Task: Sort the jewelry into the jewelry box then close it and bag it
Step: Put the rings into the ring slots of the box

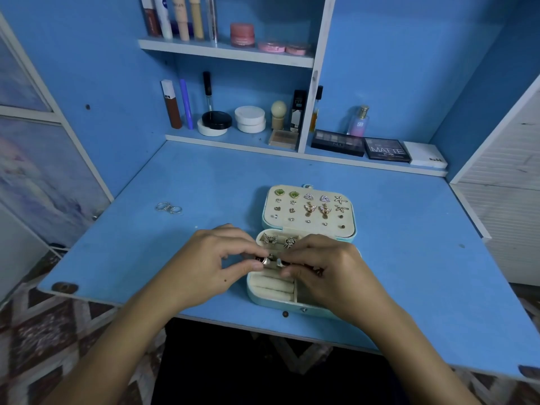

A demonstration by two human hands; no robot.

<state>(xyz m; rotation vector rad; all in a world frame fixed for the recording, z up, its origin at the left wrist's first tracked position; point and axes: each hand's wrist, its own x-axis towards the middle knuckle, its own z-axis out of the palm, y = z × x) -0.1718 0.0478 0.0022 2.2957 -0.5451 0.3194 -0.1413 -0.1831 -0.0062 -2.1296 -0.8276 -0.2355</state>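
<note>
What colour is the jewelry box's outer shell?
Light turquoise jewelry box shell, cream lining; head view.

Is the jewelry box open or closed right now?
Open. The jewelry box has its lid laid back flat on the desk, earrings showing on the lid's inside and ring rolls exposed.

A blue desk (409, 258) stood against a blue back wall with white-edged shelves. On the top shelf (225, 52) stood a row of cosmetic tubes (178, 17), a pink jar (242, 35) and two flat pink compacts (282, 47). On the lower ledge were a brown tube (171, 105), a purple pen (186, 103), a black compact (216, 119), stacked white jars (250, 118), a perfume bottle (358, 121), two dark eyeshadow palettes (361, 147) and a white box (426, 158). Patterned flooring (43, 340) showed below the desk.
</note>
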